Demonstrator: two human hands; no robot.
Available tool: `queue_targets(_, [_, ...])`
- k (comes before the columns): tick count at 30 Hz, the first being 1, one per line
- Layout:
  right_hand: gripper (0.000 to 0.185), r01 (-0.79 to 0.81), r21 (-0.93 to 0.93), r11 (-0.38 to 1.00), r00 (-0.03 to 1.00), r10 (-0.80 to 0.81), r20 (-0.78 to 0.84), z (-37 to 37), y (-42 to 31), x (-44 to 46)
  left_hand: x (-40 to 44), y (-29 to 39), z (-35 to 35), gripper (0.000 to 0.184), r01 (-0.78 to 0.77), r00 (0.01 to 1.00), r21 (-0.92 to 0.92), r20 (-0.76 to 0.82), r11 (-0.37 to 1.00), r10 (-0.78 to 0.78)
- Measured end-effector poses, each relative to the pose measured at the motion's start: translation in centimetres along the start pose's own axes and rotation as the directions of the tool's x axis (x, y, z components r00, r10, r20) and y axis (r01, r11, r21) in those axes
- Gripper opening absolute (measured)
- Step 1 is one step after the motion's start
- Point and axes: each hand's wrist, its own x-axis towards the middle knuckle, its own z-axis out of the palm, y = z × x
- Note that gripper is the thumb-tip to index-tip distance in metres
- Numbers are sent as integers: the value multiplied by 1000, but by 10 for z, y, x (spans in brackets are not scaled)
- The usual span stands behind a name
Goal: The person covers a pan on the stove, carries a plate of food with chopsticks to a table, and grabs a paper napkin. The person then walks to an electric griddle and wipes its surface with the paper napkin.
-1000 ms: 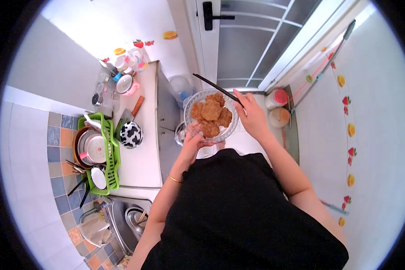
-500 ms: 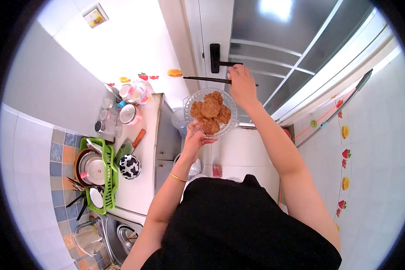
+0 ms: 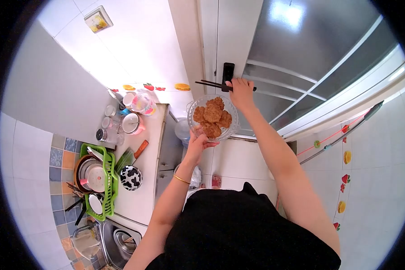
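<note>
L hand (image 3: 197, 147) clamped on clear bowl (image 3: 229, 107) at rim's 7 o'clock; bowl, w/ browned patties (image 3: 212, 114) piled inside, held just off frame ctr. toward 1 o'clock. R hand (image 3: 241, 93), between bowl's 1 and 2 o'clock, fingers curled around black chopsticks (image 3: 218, 85) and over door handle (image 3: 228, 72) (lever partly hidden). On counter (image 3: 141, 191): pink mug (image 3: 138, 128), approx. 9 o'clock of bowl; orange-handled knife (image 3: 141, 148), approx. 8.

A: White tabletop (image 3: 139, 202), what's on it?
B: Green dish rack (image 3: 109, 180), dishes in it; orange-handled knife (image 3: 141, 149) beside it; cow-spotted bowl (image 3: 131, 178) near the knife. Pink mug (image 3: 139, 128), clear jars (image 3: 107, 136) further back.
A: Sink (image 3: 107, 243)?
B: Metal, bowl inside.
A: Walls?
B: Switch plate (image 3: 98, 20) top left, strawberry decals (image 3: 345, 178), long pole (image 3: 369, 113) on the right.
</note>
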Motion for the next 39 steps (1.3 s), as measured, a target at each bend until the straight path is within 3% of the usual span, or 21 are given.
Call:
queue_targets(3, [13,-15,72,997,999,17,-36,4,1,-3,6,-1,-2,48,0,1000,-3,-13,1000,0])
queue_targets(6, [14,-118,97,988,993,114,37,5,-2,-3,8,2,-2,48,-2,999,-13,-35,1000,2])
queue_targets(9, [17,-90,214,973,991,109,-78,15,1,-8,7,6,-1,49,16,999,-31,-29,999,-17])
queue_targets(12, [29,-174,336,926,984,177,22,21,7,-8,10,4,-4,51,16,1000,-51,-26,999,-17])
queue_targets(15, [41,-189,390,901,980,200,11,23,6,-9,9,-2,-8,52,18,1000,-54,-16,998,-19])
queue_targets(18, [29,-259,400,879,966,228,124,16,4,-9,7,-5,-13,52,11,1000,-61,12,998,-11])
queue_targets(21, [44,-337,576,745,941,284,183,23,2,-17,6,-3,-17,53,18,998,-69,66,997,-13])
queue_targets(22, [38,-339,577,743,941,277,196,23,2,-22,3,-3,-18,53,27,996,-69,86,997,-21])
queue_targets(24, [26,-347,578,738,938,268,221,17,2,-33,-3,-5,-20,54,34,998,-82,46,996,-31])
queue_targets(27, [19,-123,352,928,992,130,6,1,-6,-53,-13,-6,-29,55,31,998,-76,61,997,-26])
queue_targets(30, [12,0,120,993,999,-5,42,-43,-22,-68,-31,-7,-37,55,32,998,-48,62,998,-29])
queue_targets(33, [16,45,40,998,991,-50,126,-66,-34,-89,-53,-1,-40,54,46,998,0,35,999,-46])
queue_targets(36, [21,75,-21,997,989,-77,-128,-97,-68,-113,-78,-2,-52,54,74,997,13,27,997,-74])
queue_targets(39, [20,-56,49,997,994,60,-94,-132,-112,-132,-100,-4,-67,55,95,994,33,59,995,-97])
